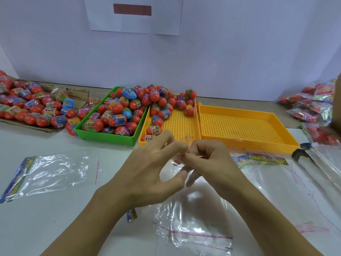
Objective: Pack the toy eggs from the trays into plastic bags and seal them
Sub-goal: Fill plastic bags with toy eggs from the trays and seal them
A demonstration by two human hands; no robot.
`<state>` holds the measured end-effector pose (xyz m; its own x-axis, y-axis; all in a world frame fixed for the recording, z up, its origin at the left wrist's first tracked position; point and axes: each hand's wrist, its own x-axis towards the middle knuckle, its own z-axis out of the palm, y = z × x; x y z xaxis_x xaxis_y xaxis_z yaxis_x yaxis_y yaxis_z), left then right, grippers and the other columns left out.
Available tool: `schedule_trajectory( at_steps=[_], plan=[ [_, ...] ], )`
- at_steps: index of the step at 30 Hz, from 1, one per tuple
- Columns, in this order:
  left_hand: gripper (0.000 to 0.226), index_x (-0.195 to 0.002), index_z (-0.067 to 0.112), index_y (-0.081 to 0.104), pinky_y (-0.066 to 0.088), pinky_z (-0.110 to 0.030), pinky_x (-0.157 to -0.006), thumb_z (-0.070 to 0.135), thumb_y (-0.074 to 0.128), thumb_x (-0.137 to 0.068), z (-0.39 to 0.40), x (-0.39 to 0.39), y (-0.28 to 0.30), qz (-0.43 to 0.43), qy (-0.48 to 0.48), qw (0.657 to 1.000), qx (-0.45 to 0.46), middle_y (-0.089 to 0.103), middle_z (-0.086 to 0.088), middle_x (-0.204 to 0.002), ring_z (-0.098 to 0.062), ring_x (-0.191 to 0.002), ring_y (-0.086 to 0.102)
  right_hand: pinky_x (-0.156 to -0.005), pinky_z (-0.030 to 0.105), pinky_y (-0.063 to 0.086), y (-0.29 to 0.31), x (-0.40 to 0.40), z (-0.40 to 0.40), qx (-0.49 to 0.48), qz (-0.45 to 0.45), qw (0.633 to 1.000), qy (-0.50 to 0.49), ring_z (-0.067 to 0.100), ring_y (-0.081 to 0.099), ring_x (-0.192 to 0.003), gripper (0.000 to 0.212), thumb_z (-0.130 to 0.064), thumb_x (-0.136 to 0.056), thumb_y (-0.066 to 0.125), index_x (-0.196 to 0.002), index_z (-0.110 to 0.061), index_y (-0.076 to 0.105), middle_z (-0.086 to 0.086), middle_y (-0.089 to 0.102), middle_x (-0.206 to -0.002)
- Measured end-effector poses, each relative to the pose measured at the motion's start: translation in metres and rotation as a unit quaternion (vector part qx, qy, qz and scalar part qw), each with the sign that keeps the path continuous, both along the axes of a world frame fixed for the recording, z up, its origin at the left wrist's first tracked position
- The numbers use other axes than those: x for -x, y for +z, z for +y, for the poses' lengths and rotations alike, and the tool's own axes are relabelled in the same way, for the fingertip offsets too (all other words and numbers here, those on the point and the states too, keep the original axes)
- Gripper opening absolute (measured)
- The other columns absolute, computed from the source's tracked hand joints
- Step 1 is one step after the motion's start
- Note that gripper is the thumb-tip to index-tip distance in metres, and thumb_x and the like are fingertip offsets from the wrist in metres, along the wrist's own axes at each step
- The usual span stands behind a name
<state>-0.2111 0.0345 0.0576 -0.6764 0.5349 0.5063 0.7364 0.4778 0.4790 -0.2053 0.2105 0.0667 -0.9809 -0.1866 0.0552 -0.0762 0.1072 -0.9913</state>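
Both hands, left (147,169) and right (208,163), pinch a clear plastic bag (191,215), each grip closed on it.

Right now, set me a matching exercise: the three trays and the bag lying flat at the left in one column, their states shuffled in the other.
Things:
1. green tray
2. middle yellow tray
3. right yellow tray
4. flat bag at the left

States:
A. holds no eggs
B. piled full of toy eggs
C. lies empty on the table, untouched
D. eggs at its far end and left side, bare mesh near the hands

Pairs: 1-B, 2-D, 3-A, 4-C
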Motion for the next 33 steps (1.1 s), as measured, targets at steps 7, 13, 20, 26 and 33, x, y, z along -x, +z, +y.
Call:
schedule_trajectory(
  at_steps=[7,13,20,26,33],
  plan=[
    [0.051,-0.091,0.033,0.032,0.041,-0.026,-0.057,0.060,0.071,-0.074,-0.002,0.003,-0.004,0.047,0.028,0.999,0.006,0.034,0.009,-0.099,-0.011,-0.080,0.041,-0.036,0.017,0.029,0.004,0.003,-0.003,0.002,-0.025,1.000,-0.018,0.015,0.044,-0.034,0.043,0.001,-0.084,0.069,-0.051,-0.017,0.047,0.017,0.070,-0.068],
    [0.044,-0.096,0.031,0.042,0.048,-0.032,-0.054,0.056,0.070,-0.073,-0.002,0.007,-0.006,0.054,0.061,0.997,0.002,0.039,0.009,-0.106,-0.013,-0.082,0.046,-0.036,0.016,0.027,0.011,0.010,-0.014,-0.036,-0.034,0.998,-0.047,0.013,0.040,-0.032,0.046,0.003,-0.077,0.068,-0.043,-0.021,0.048,0.017,0.061,-0.057],
    [0.059,-0.085,0.020,0.037,0.044,-0.041,-0.052,0.056,0.078,-0.064,-0.012,0.014,-0.007,0.029,0.063,0.996,-0.059,0.039,0.002,-0.096,-0.024,-0.078,0.045,-0.036,0.015,0.033,0.015,0.019,-0.023,-0.159,-0.011,0.986,-0.053,0.004,0.047,-0.033,0.030,-0.002,-0.075,0.071,-0.054,-0.008,0.050,0.011,0.063,-0.055],
    [0.061,-0.090,0.014,0.039,0.044,-0.042,-0.054,0.051,0.080,-0.065,-0.020,0.019,-0.006,0.038,0.075,0.993,-0.084,0.042,-0.001,-0.093,-0.026,-0.074,0.048,-0.047,0.019,0.042,0.030,0.042,-0.018,-0.116,-0.016,0.989,-0.094,0.003,0.058,-0.052,0.050,-0.062,-0.075,0.069,-0.071,-0.012,0.066,-0.003,0.070,-0.069],
    [0.059,-0.089,0.010,0.038,0.043,-0.045,-0.058,0.048,0.076,-0.064,-0.040,0.029,-0.003,0.047,0.155,0.981,-0.106,0.042,-0.009,-0.087,-0.028,-0.074,0.042,-0.056,0.017,0.042,0.015,0.105,-0.039,-0.322,0.064,0.944,-0.034,0.014,0.060,-0.097,0.029,-0.013,-0.092,0.063,-0.115,-0.031,0.067,-0.001,0.065,-0.120]
  ],
)
